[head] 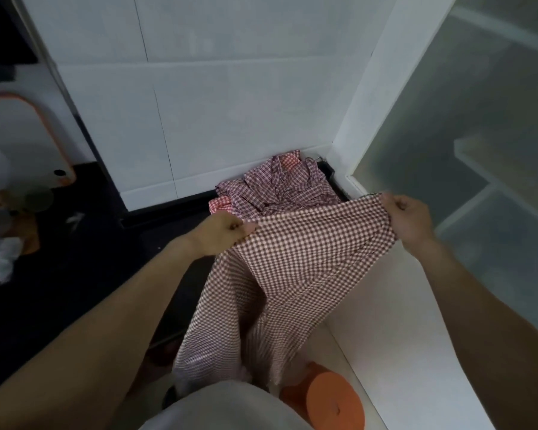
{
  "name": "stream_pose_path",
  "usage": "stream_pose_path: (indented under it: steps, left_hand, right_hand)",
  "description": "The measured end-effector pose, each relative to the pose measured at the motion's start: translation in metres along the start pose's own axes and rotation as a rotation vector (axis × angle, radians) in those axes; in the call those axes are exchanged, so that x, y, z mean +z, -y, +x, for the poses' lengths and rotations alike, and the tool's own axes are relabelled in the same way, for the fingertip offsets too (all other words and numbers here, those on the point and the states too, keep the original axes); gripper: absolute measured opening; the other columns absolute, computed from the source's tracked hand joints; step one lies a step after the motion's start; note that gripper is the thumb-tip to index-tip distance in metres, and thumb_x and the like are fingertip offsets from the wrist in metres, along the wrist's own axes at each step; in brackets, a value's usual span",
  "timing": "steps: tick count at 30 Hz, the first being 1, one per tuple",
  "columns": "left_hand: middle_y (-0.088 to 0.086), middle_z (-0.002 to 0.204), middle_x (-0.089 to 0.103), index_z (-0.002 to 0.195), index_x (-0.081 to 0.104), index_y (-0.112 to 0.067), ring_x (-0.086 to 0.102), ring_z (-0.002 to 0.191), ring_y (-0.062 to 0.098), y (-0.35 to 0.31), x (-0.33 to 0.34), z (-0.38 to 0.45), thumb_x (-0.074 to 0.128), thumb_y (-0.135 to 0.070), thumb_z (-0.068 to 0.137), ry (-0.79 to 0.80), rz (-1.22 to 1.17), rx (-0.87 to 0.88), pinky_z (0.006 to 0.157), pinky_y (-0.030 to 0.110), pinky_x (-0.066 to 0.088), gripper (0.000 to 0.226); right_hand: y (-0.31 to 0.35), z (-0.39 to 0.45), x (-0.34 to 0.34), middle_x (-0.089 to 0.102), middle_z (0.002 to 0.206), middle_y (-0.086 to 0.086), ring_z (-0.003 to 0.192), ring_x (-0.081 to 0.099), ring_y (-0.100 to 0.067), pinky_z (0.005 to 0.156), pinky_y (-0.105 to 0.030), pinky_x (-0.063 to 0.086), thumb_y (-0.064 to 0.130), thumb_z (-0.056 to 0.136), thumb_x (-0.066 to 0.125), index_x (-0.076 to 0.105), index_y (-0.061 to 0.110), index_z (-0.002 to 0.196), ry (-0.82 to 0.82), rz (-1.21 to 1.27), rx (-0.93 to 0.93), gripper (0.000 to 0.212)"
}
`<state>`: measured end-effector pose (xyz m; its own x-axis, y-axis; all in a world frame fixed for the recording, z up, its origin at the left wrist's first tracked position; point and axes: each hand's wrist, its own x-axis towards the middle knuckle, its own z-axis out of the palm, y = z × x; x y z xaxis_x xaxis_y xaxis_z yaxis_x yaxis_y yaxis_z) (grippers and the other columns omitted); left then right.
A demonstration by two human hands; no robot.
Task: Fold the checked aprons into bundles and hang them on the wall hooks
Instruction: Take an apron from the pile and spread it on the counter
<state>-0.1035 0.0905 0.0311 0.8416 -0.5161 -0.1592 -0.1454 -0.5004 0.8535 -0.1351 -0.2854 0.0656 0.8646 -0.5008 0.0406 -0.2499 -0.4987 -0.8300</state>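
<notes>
Both hands, left (222, 231) and right (409, 220), pinch the checked apron (292, 274) taut by its top edge; I'd match corners evenly before folding.

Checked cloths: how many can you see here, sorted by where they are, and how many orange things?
Checked apron held stretched between left hand and right hand: 1
Heap of checked aprons in the corner behind; pieces too tangled to separate: 1 heap
Orange round lid, bottom: 1
Orange-edged board, left: 1
Total: 4
</notes>
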Motion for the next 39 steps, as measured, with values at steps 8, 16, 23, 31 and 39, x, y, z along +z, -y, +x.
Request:
stream_pose_path:
  steps: [8,16,23,31,39]
  left_hand:
    - [-0.017,0.099,0.069,0.099,0.067,-0.034,0.065,0.091,0.002,-0.019,-0.037,-0.005,0.075,-0.060,0.070,0.362,0.315,-0.128,0.087,0.022,0.050,0.040]
    - [-0.001,0.086,0.064,0.089,0.068,-0.015,0.060,0.078,0.014,-0.004,-0.078,0.005,0.074,-0.036,0.086,-0.279,0.535,-0.087,0.070,0.028,0.050,0.022]
    - [-0.005,0.088,0.067,0.094,0.072,-0.015,0.063,0.084,0.015,0.001,-0.077,0.005,0.060,-0.030,0.098,-0.068,0.466,-0.072,0.071,0.023,0.043,0.019]
    - [-0.013,0.106,0.072,0.109,0.072,-0.027,0.066,0.100,0.005,0.006,-0.065,0.002,0.074,-0.043,0.085,0.266,0.157,-0.171,0.097,0.026,0.048,0.029]
    - [-0.008,0.097,0.076,0.097,0.077,-0.020,0.071,0.091,0.008,0.013,-0.036,0.014,0.081,-0.013,0.079,0.265,0.166,-0.110,0.092,0.028,0.056,0.020]
  right_hand:
    - [-0.007,0.000,-0.004,0.071,0.106,-0.013,0.101,0.066,-0.029,0.097,-0.050,0.052,0.034,0.099,0.059,0.072,0.002,0.103,-0.015,-0.018,-0.006,0.034]
    - [-0.011,0.013,0.000,0.071,0.104,-0.009,0.101,0.066,-0.029,0.095,-0.049,0.053,0.043,0.098,0.057,0.070,0.013,0.099,-0.053,-0.034,-0.005,0.033]
    - [-0.014,0.033,0.002,0.069,0.110,-0.018,0.102,0.064,-0.030,0.095,-0.046,0.051,0.030,0.101,0.056,0.067,0.000,0.108,-0.106,-0.030,0.001,0.033]
    - [-0.017,0.043,-0.006,0.069,0.113,-0.022,0.107,0.064,-0.037,0.095,-0.049,0.051,0.040,0.100,0.054,0.067,-0.001,0.110,-0.217,-0.028,0.015,0.044]
    - [-0.016,0.055,-0.013,0.070,0.106,-0.020,0.096,0.063,-0.028,0.093,-0.046,0.051,0.039,0.100,0.055,0.069,-0.003,0.104,-0.249,-0.030,0.010,0.045]
